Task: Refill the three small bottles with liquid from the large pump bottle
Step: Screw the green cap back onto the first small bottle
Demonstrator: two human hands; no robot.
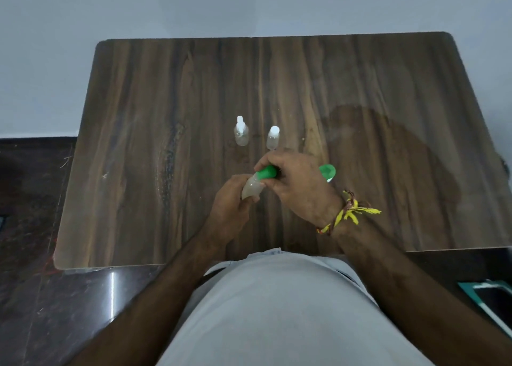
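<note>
My left hand [231,202] grips the body of a small clear bottle [250,189], tilted, with cloudy liquid inside. My right hand [297,183] is closed around that bottle's green cap [266,171]. Two other small clear bottles stand upright just beyond my hands: one with a white spray top [241,133] and one with a white screw cap [273,138]. A green-topped object [327,171] shows past my right hand, mostly hidden by it; I cannot tell whether it is the large pump bottle.
The dark wooden table [166,116] reaches a pale wall at the back. A large damp-looking stain [388,158] marks its right half. A yellow and red thread band [349,210] is tied on my right wrist. Dark glossy floor lies on both sides.
</note>
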